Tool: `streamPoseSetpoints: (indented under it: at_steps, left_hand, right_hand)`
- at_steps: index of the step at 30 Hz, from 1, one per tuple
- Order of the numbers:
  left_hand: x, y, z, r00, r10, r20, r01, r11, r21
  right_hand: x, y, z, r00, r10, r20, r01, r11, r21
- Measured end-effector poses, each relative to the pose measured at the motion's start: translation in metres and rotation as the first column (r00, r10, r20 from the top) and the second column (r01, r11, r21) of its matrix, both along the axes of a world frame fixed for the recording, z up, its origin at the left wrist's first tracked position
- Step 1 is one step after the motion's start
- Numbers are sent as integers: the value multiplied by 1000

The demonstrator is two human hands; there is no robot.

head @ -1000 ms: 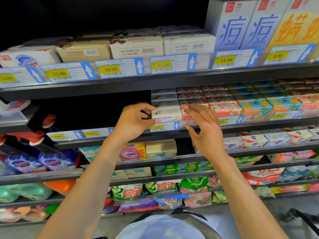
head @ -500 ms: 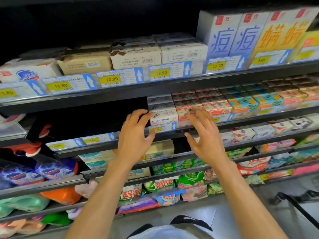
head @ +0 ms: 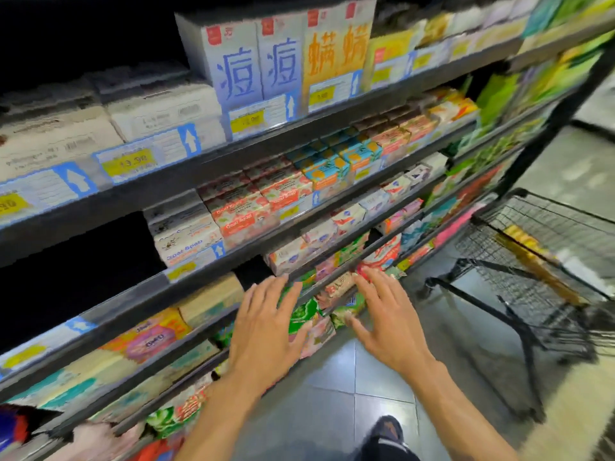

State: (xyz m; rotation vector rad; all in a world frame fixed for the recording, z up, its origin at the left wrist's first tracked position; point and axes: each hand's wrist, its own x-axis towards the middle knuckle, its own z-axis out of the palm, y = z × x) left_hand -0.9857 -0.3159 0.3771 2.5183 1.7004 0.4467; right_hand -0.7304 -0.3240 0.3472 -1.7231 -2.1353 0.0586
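Head view, motion-blurred. Left hand (head: 266,327) and right hand (head: 389,322) are both empty, fingers spread straight. They hover side by side before the lower shelf edges, touching nothing I can make out. The white Goat Soap boxes (head: 186,236) sit stacked at their shelf front, above and left of the hands, just beside the red Goat Soap boxes (head: 243,212). The stack looks squared, so facing here seems done. A shopping cart (head: 539,277) on the right holds yellow packs (head: 529,242), so shelving probably remains.

Dark metal shop shelving (head: 266,144) runs in tiers over a glossy grey tiled floor (head: 332,404) (a black wire trolley (head: 539,261) stands right).
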Motion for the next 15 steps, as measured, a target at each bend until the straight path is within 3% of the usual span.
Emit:
streamPoseSetpoints:
  at_steps: [15]
  left_hand:
    - [298, 66, -22, 963, -264, -50, 262, 964, -50]
  right_hand:
    - [280, -46, -23, 878, -468, 100, 478, 868, -138]
